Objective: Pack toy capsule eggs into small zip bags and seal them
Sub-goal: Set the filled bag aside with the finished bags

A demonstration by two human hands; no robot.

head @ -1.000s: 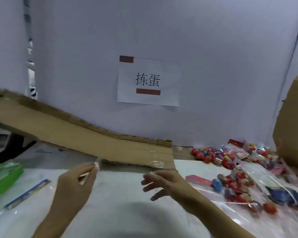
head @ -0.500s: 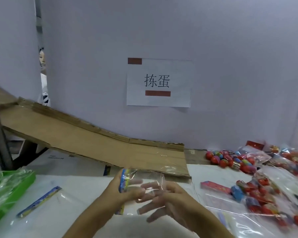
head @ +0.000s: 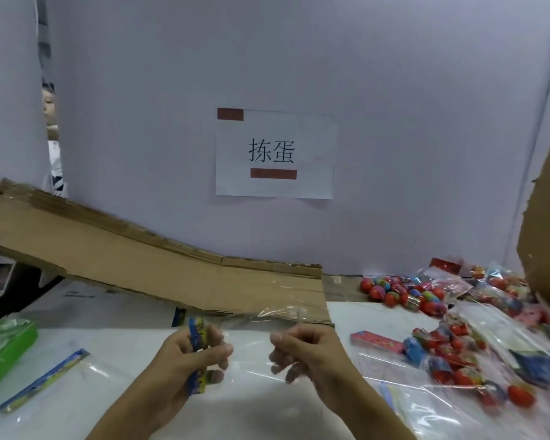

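Head view: left hand (head: 192,354) and right hand (head: 302,350) pinch opposite ends of a clear zip bag (head: 251,347) above the desk (head: 115,338); capsule eggs (head: 400,293) lie right.

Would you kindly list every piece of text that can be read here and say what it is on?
"拣蛋": white paper sign on the wall.
Printed strip in the left hand: too blurred to read.
Strip on the table: too blurred.
Red pack: too blurred.
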